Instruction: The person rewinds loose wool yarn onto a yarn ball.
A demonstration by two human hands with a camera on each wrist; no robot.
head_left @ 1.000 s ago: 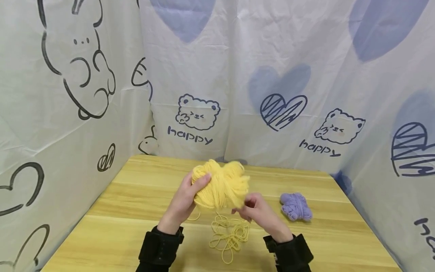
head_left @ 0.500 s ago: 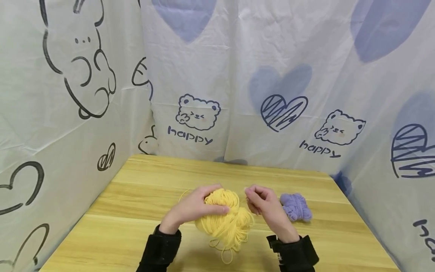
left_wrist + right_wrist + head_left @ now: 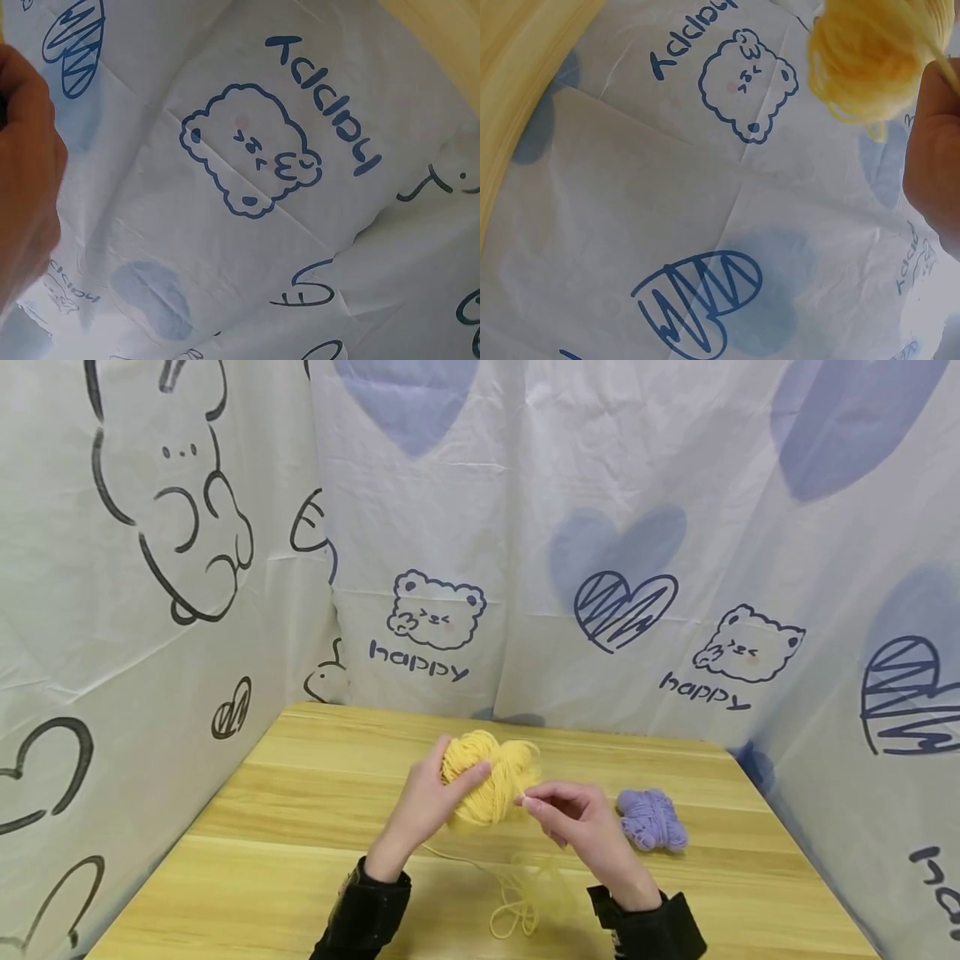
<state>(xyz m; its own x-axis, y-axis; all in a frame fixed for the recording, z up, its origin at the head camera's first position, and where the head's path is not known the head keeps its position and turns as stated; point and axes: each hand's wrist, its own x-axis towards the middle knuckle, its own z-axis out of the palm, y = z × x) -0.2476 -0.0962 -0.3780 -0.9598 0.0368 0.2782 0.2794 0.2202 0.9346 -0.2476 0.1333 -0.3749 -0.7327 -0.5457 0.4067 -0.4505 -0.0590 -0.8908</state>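
A ball of yellow yarn (image 3: 480, 802) is held up over the table by my left hand (image 3: 429, 797), thumb across its front. Close on its right side, my right hand (image 3: 581, 827) pinches a yellow strand between thumb and forefinger, the other fingers curled. Loose yellow yarn (image 3: 517, 914) lies in loops on the table below, partly blurred, with one strand running left toward the left wrist. In the right wrist view the yarn ball (image 3: 870, 60) shows at the top beside the right hand (image 3: 937, 157). Only part of the left hand (image 3: 26, 172) appears in the left wrist view.
A small bundle of purple yarn (image 3: 652, 820) lies on the table to the right of the right hand. The wooden table (image 3: 247, 860) is bordered at the back and sides by white printed curtains (image 3: 517, 552).
The left hand tipped the yellow ball down toward the table, then raised it upright again. The right hand swung out to the right and came back beside the ball, pinching a strand.
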